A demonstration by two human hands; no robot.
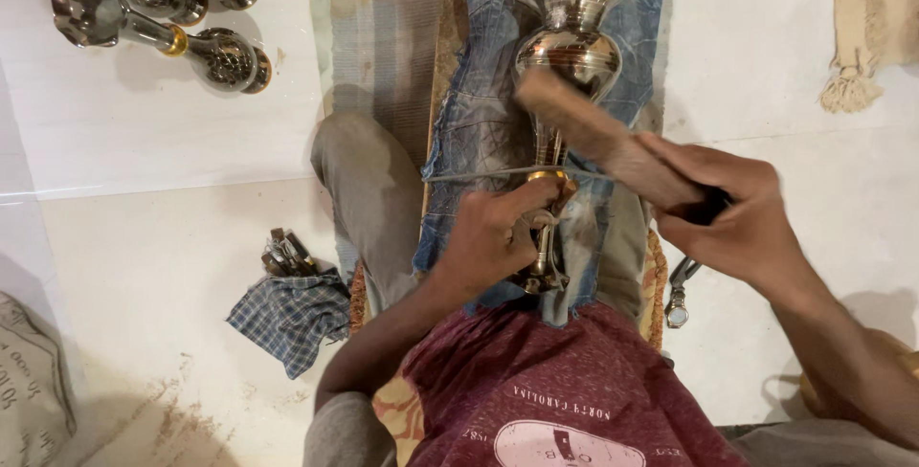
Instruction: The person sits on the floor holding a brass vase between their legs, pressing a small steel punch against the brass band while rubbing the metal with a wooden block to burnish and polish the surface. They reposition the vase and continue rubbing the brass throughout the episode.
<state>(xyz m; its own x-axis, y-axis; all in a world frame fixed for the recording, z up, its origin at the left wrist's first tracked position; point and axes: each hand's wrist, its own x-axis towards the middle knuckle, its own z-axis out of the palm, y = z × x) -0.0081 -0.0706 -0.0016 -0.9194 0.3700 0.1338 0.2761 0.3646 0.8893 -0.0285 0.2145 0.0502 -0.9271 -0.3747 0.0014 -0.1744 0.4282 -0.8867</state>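
A shiny silver vase [569, 41] with gold rim lies beyond the left hand [493, 237] gripping its stem; the right hand [732, 213] clasps a wooden mallet [598, 132] over its belly.

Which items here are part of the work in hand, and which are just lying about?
In use: metal vase, steadied by left hand; wooden block, gripped in right hand; denim cloth beneath.

Lying about: finished vases; checked cloth with small tools; pliers; tasselled mat.
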